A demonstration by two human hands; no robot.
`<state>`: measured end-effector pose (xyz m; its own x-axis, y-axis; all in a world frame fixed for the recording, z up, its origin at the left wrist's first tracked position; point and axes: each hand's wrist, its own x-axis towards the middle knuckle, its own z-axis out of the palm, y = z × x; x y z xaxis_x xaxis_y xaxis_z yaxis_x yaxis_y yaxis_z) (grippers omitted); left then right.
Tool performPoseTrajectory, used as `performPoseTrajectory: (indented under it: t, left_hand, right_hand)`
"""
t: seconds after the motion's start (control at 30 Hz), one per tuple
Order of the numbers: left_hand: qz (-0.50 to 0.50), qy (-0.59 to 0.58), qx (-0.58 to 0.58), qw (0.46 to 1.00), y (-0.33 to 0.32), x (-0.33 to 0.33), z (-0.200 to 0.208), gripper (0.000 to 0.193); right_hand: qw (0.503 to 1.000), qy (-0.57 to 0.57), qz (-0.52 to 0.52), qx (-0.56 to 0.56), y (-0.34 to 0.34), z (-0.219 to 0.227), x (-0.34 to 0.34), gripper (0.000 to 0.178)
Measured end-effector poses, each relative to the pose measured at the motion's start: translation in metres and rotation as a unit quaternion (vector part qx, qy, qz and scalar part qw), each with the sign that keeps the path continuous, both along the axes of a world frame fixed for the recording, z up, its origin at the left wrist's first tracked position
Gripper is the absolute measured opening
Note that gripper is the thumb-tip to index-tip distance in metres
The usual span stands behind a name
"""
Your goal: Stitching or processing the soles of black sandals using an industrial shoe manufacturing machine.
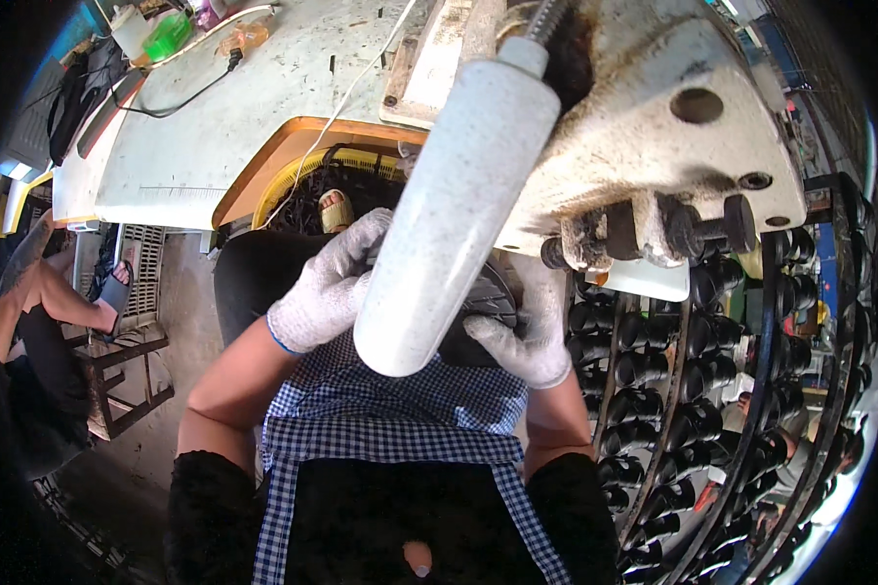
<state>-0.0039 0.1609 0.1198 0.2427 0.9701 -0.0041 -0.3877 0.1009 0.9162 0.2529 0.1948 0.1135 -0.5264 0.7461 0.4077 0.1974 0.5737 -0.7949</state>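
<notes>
My left hand [324,291], in a white knit glove, is bent inward in front of my apron, its fingertips partly hidden behind a pale, round-ended cylinder [454,219]. On the cylinder's other side is my gloved right hand [529,343], its thumb pressed against a black shoe [493,300] with a ridged surface. The shoe lies between both hands above my lap. Much of it is covered by the cylinder, so the left hand's grip on it shows only in part. A blue-checked apron [390,429] lies beneath.
A stained white machine [644,127] with black bolts overhangs my right hand. The pale worktable [224,127] has a cut-out edge, with a yellow basket [281,185] below. Racks of black shoes [644,370] stand at right. Another person's legs [54,283] are at left beside a stool [127,375].
</notes>
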Motion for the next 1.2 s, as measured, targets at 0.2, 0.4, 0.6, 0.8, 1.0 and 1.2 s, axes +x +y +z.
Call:
performPoseTrajectory:
  t: [0.2,0.4,0.6,0.8,1.0,1.2]
  left_hand:
    - [-0.026,0.167,0.072,0.983,0.017,-0.02,0.023,0.047]
    - [0.063,0.133,0.059,0.987,0.002,-0.012,0.003,0.04]
    - [0.118,-0.1,-0.123,0.98,-0.014,-0.004,-0.023,0.057]
    - [0.231,-0.081,-0.088,0.966,-0.036,0.007,-0.031,0.063]
    - [0.241,-0.053,-0.091,0.965,-0.021,-0.054,-0.066,0.07]
    - [0.168,-0.133,-0.083,0.973,-0.031,-0.11,-0.092,0.055]
  right_hand:
    - [0.967,-0.134,0.1,-0.193,0.039,0.04,-0.018,0.071]
    - [0.98,-0.133,0.151,-0.011,0.056,0.048,0.012,0.084]
    - [0.847,0.449,0.001,-0.284,0.022,-0.03,0.047,0.096]
    - [0.884,0.391,-0.109,-0.234,-0.059,-0.106,0.026,0.067]
    - [0.909,0.337,0.023,-0.243,-0.064,-0.101,-0.029,0.047]
    - [0.996,0.066,0.017,0.055,-0.036,-0.093,-0.092,0.049]
